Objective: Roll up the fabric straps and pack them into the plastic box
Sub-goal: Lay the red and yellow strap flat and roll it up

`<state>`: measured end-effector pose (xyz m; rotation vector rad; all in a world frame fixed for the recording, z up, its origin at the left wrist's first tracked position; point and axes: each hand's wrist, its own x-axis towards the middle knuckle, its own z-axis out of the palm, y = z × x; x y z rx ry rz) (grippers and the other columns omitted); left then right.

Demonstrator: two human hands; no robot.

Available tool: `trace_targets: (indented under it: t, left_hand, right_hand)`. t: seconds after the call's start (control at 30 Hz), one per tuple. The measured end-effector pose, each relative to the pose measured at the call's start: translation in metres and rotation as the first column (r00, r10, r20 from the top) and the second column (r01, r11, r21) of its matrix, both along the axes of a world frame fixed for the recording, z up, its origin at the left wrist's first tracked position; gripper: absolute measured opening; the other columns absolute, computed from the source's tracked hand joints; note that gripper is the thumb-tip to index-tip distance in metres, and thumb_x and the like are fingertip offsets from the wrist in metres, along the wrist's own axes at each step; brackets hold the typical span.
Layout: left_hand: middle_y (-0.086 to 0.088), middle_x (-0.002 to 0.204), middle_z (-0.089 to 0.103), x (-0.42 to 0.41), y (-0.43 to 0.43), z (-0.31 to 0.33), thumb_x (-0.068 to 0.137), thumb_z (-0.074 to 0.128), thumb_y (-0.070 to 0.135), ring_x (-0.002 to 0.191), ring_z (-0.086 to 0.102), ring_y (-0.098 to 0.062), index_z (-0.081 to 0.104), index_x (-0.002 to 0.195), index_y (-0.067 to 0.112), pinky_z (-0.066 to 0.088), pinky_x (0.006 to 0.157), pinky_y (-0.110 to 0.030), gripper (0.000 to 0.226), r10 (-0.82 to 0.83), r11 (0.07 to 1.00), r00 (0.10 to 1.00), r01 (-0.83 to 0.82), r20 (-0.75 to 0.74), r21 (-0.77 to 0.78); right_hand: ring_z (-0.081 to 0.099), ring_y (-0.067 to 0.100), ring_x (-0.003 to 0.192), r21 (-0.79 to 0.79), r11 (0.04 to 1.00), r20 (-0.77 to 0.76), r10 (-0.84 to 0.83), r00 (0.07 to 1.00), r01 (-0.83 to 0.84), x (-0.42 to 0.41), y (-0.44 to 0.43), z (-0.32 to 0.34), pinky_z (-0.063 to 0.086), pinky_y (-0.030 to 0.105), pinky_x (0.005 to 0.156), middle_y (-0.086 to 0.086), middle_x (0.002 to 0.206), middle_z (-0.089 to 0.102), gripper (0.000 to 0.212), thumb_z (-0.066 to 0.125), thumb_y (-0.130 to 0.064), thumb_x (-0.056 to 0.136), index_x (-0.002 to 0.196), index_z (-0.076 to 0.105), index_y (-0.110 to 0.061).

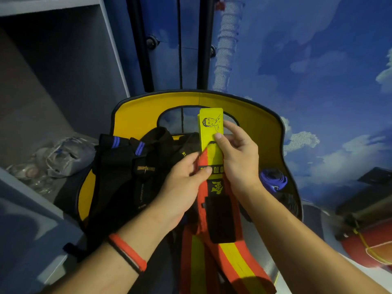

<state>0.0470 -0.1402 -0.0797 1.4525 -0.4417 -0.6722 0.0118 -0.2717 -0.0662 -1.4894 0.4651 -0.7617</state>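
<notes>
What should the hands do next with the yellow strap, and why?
Probably curl the yellow end over to start the roll: the right hand pinches that end, the left hand pinches the strap lower down, and it lies flat and unrolled between them.

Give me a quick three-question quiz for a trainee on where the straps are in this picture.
1. True or false: the left hand and the right hand both pinch the orange-and-yellow fabric strap.
2. Where does the rolled purple strap lie? A) on the seat, right of the right wrist; B) in the left hand; C) on top of the black pile.
3. Fill the blank: the black fabric straps with blue stripes lie heaped on the ___ moulded chair.

Key: 1 true; 2 A; 3 yellow.
</notes>
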Motion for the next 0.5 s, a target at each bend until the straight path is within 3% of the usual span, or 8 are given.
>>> trace_targets:
  t: [0.17,0.27,0.37,0.5]
  left_hand:
    - [0.022,0.120,0.071,0.000,-0.004,-0.006,0.106,0.052,0.013,0.118,0.063,0.002,0.063,0.117,0.047,0.047,0.107,-0.034,0.037,0.046,0.998,0.998,-0.048,0.037,0.048]
    - [0.009,0.120,0.073,0.006,-0.006,0.000,0.106,0.049,0.008,0.116,0.067,-0.009,0.064,0.127,0.030,0.051,0.106,-0.040,0.034,0.105,0.994,0.994,-0.105,-0.004,0.007]
    - [-0.009,0.119,0.074,0.023,-0.004,0.008,0.106,0.046,0.004,0.111,0.071,-0.023,0.064,0.129,0.015,0.052,0.105,-0.050,0.031,0.200,0.977,0.976,-0.205,-0.091,-0.054]
    - [-0.017,0.119,0.073,0.045,0.001,0.017,0.106,0.045,0.005,0.109,0.072,-0.030,0.062,0.134,0.011,0.055,0.100,-0.050,0.033,0.307,0.938,0.927,-0.333,-0.216,-0.094]
  right_hand:
    - [0.073,0.024,0.090,-0.023,1.000,-0.078,-0.002,0.997,0.001,0.000,0.002,0.000,0.059,0.054,0.085,0.005,0.099,0.074,0.024,0.064,-0.027,0.099,0.123,0.063,-0.025]
    - [0.071,0.017,0.099,-0.024,0.998,-0.188,0.059,0.980,-0.065,-0.004,0.004,-0.002,0.057,0.051,0.093,-0.003,0.107,0.072,0.028,0.063,-0.038,0.099,0.124,0.063,-0.027]
    - [0.071,0.016,0.101,-0.005,0.982,-0.319,0.176,0.931,-0.187,-0.015,0.005,-0.009,0.053,0.049,0.100,-0.004,0.106,0.075,0.030,0.065,-0.050,0.095,0.113,0.070,-0.027]
    - [0.066,0.000,0.107,0.012,0.925,-0.433,0.346,0.832,-0.379,-0.029,0.016,-0.027,0.045,0.035,0.108,-0.017,0.107,0.074,0.042,0.051,-0.065,0.094,0.115,0.068,-0.034]
